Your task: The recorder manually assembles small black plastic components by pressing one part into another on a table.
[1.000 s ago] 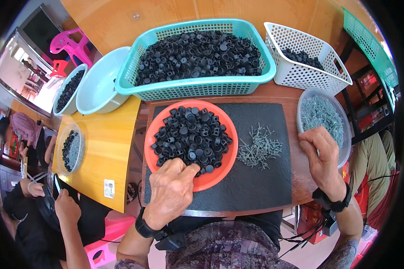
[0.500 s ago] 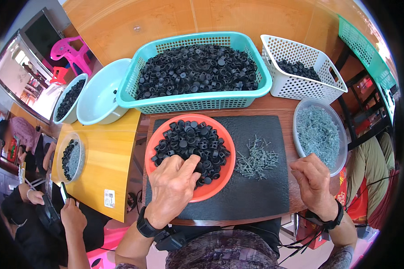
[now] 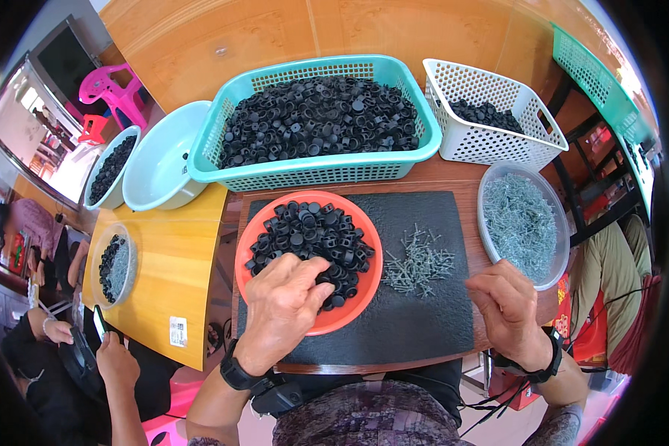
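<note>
My left hand [image 3: 284, 306] is over the near edge of an orange-red bowl [image 3: 375, 260] heaped with small black plastic parts [image 3: 308, 234]. Its fingers are bent and drawn together at the parts, and whatever they hold is hidden behind them. Over the right edge of a black mat [image 3: 424, 334], my right hand [image 3: 507, 303] is closed, thumb against curled fingers; anything inside it is too small or hidden to name. Between the two hands, a loose pile of metal screws [image 3: 418, 264] lies on the mat.
A teal basket [image 3: 320, 172] of black parts stands behind the bowl. To its right are a white basket [image 3: 490, 147] and a clear tub of screws [image 3: 524, 223]. Leftward, a yellow table [image 3: 167, 275] holds basins. A co-worker's hand [image 3: 117, 364] is at lower left.
The whole view has shifted slightly left. My right hand has moved slightly toward the screw pile, still closed. My left hand stays at the bowl, its fingers a little more curled.
</note>
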The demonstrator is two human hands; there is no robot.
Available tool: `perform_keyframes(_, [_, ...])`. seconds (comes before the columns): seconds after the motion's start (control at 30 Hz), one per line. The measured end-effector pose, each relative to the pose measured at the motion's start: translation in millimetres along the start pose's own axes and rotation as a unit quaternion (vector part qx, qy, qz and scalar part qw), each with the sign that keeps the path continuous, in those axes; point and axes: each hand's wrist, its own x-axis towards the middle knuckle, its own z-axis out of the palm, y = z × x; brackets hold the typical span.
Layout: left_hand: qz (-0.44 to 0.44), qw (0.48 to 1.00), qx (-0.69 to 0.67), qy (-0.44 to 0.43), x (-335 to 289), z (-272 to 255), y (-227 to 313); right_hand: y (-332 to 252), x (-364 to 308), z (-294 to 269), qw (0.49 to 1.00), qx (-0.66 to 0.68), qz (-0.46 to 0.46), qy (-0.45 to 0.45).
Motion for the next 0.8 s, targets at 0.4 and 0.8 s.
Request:
perform_keyframes(0.4, [0.024, 0.999, -0.001, -0.037, 6, 15, -3, -41, 20, -16, 0.944, 0.313, 0.094, -0.038])
perform_keyframes(0.8, [-0.014, 0.994, -0.108, -0.026, 13, 18, 19, -19, 98, -74, 0.813, 0.567, 0.117, 0.061])
